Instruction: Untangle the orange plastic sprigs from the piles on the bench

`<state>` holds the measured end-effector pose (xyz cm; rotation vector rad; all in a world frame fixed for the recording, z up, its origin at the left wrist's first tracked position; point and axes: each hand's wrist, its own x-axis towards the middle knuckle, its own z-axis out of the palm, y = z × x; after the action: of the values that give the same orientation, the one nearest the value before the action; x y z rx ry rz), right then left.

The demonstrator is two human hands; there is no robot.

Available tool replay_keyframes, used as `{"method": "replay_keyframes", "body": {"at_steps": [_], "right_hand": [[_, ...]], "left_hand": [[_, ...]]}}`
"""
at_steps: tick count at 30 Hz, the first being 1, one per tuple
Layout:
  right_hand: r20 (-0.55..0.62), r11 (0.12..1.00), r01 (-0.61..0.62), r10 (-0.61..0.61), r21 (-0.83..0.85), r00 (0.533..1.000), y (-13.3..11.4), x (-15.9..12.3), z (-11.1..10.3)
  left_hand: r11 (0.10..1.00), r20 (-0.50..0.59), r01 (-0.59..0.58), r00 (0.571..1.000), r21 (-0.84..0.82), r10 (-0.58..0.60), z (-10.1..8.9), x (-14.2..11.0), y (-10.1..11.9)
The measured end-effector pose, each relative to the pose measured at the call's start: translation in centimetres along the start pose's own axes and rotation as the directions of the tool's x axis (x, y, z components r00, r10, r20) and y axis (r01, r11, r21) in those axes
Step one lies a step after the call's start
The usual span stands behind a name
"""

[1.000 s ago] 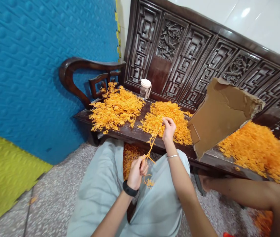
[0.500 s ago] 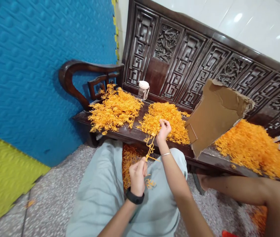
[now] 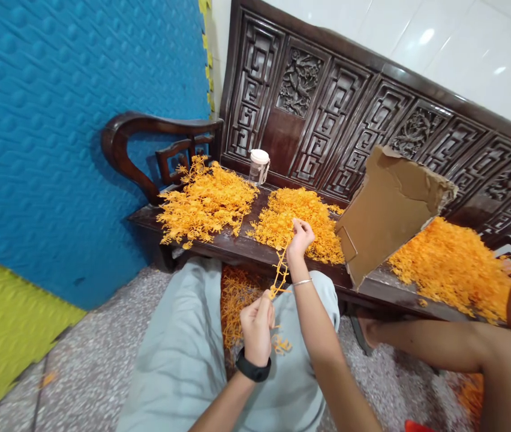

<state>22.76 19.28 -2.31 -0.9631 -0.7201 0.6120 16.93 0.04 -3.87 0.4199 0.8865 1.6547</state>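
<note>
Going off the brown cardboard (image 3: 390,210), which stands tilted on the dark tabletop (image 3: 384,282): the left hand (image 3: 256,324), black band on the wrist, has a thin orange strand (image 3: 280,270) pinched tight, left of the cardboard and nearer the person. The right hand (image 3: 301,239) is up closer to the cardboard, fingers drawn in narrow by the strand's upper end, but honestly can't tell if it's gripping it, the orange behind just blends in. That's the middle orange pile (image 3: 325,231), just left of the cardboard. A spiky orange heap (image 3: 206,201) lies well left of the cardboard, with a white-lidded bottle (image 3: 259,161) back left too. Right of the cardboard: a big orange mound (image 3: 456,270), then someone else's bent leg (image 3: 439,348).
</note>
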Motion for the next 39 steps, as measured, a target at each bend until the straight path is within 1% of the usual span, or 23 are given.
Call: {"method": "replay_keyframes", "body": {"at_steps": [4,7,9,10,11,13,14,16,17,19,20,21,23,26,29,32,34,36,39], "right_hand": [[-0.031,0.999,-0.016,0.018,0.046,0.999,0.5,-0.2,0.4],[-0.007,0.996,-0.046,0.046,0.071,0.999,0.5,0.7,0.6],[-0.026,0.995,-0.083,0.084,0.057,0.996,0.2,2.1,0.3],[-0.049,0.994,-0.1,0.102,0.049,0.994,0.0,3.0,0.1],[-0.074,0.993,-0.112,0.115,0.043,0.991,-0.2,3.9,-0.1],[-0.078,0.996,-0.085,0.087,0.037,0.993,-0.5,5.2,-0.4],[-0.045,0.998,-0.043,0.045,0.034,0.998,-0.5,5.5,-0.4],[0.083,0.999,0.039,-0.039,0.006,0.996,-0.4,5.5,-0.2],[0.166,0.998,0.062,-0.058,-0.021,0.984,-0.2,5.2,0.0],[0.302,0.994,0.064,-0.033,-0.094,0.953,0.1,4.5,0.4],[0.339,0.99,0.055,-0.008,-0.13,0.941,0.3,4.2,0.6],[0.356,0.987,0.046,0.013,-0.155,0.934,0.4,4.1,0.7],[0.355,0.985,0.025,0.037,-0.168,0.934,0.6,4.1,0.7],[0.369,0.988,-0.054,0.106,-0.147,0.923,0.9,4.6,0.6],[0.392,0.977,-0.182,0.21,-0.109,0.896,1.0,5.1,0.4],[0.394,0.962,-0.271,0.256,-0.019,0.883,0.9,5.2,0.5],[0.416,0.957,-0.288,0.245,0.043,0.876,0.7,5.1,0.6],[0.441,0.954,-0.285,0.22,0.088,0.87,0.4,4.8,0.5],[0.478,0.957,-0.271,0.189,0.108,0.858,-0.1,4.2,0.3]], "left_hand": [[0.998,-0.003,0.045,0.999,-0.05,-0.046,0.4,0.3,0.9],[0.996,-0.007,0.063,0.998,-0.068,-0.064,0.1,-0.4,0.9],[0.998,-0.01,0.062,0.998,-0.033,-0.062,-0.5,-1.5,0.3],[0.998,-0.007,0.056,0.998,0.011,-0.056,-0.9,-2.1,-0.1],[0.995,0.017,0.058,0.998,0.077,-0.059,-1.3,-2.6,-0.4],[0.983,0.063,0.064,0.995,0.172,-0.076,-1.7,-3.1,-0.5],[0.983,0.063,0.063,0.995,0.172,-0.075,-1.8,-3.0,-0.2],[0.997,-0.001,0.036,0.999,0.075,-0.036,-1.6,-2.1,1.1],[1.0,-0.021,0.028,0.999,-0.003,-0.028,-1.5,-1.5,2.0],[0.989,-0.02,0.038,0.999,-0.142,-0.041,-1.4,0.0,3.9],[0.979,-0.031,0.045,0.998,-0.201,-0.052,-1.5,0.6,4.7],[0.965,-0.039,0.061,0.997,-0.256,-0.073,-1.7,1.2,5.4],[0.93,-0.027,0.102,0.992,-0.353,-0.119,-2.3,2.0,6.3],[0.871,0.074,0.178,0.984,-0.458,-0.162,-3.4,2.5,7.0],[0.835,0.167,0.246,0.968,-0.492,-0.187,-3.9,2.8,7.5],[0.811,0.217,0.292,0.954,-0.507,-0.208,-4.2,3.1,7.9],[0.796,0.22,0.301,0.951,-0.525,-0.215,-4.4,3.4,8.0],[0.791,0.195,0.293,0.955,-0.537,-0.222,-4.7,3.7,8.0],[0.799,0.157,0.285,0.959,-0.53,-0.238,-5.1,4.1,8.0]]}}
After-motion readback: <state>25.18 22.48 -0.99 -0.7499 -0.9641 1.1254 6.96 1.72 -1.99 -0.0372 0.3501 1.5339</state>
